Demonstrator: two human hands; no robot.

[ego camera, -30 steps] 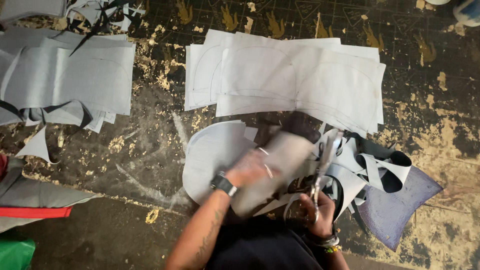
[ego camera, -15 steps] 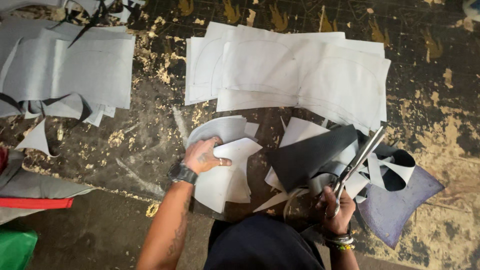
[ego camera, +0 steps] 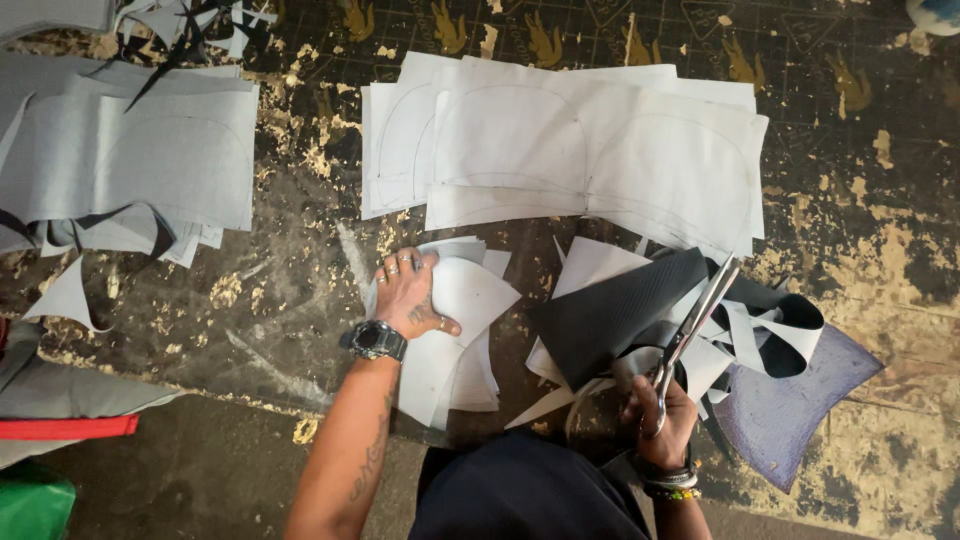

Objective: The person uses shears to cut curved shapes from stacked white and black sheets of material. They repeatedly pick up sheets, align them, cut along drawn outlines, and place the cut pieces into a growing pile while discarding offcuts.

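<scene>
My left hand [ego camera: 410, 295] lies flat, fingers spread, pressing on the small stack of cut white pieces [ego camera: 455, 345] right under it, their long axis running from my fingertips back toward my body. My right hand [ego camera: 660, 425] is closed through the handles of the scissors [ego camera: 692, 335], whose shut blades point up and away over the dark sheet [ego camera: 610, 315]. The stack sits well to the left of the scissors, so my left hand is the nearer one.
</scene>
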